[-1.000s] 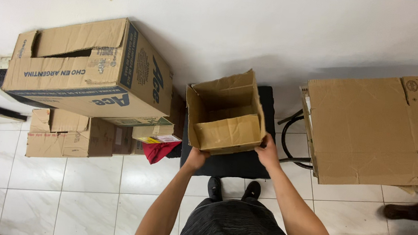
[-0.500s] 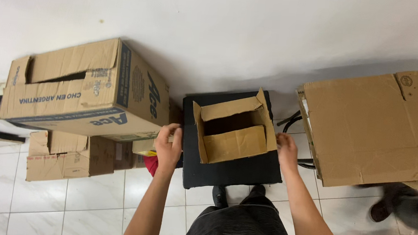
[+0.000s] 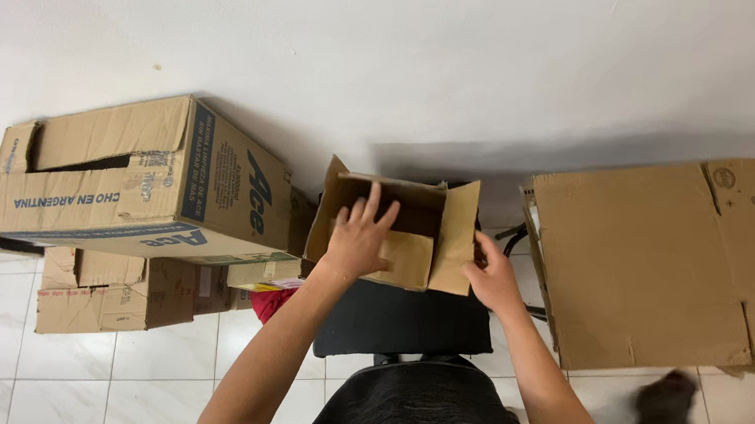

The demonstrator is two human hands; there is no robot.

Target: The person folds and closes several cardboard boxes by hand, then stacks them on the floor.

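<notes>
Left, upper: large printed cardboard box (image 3: 142, 176), closed, stacked on others.
Left, lower: smaller worn cardboard box (image 3: 111, 290) beneath it, on the floor.
Between boxes and seat: red item (image 3: 272, 302), partly hidden, kind unclear.
Right: large flattened cardboard sheet (image 3: 661, 261) leaning by the wall.
Floor: white tiles (image 3: 68, 376).
Backdrop: plain white wall (image 3: 408, 53).
Lower right: dark blurred shape (image 3: 662, 423), unidentifiable.

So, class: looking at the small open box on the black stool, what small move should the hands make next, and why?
Probably fold the right flap inward: the left hand already presses the front flap down over the small box, and the right hand rests beside the raised one.
</notes>
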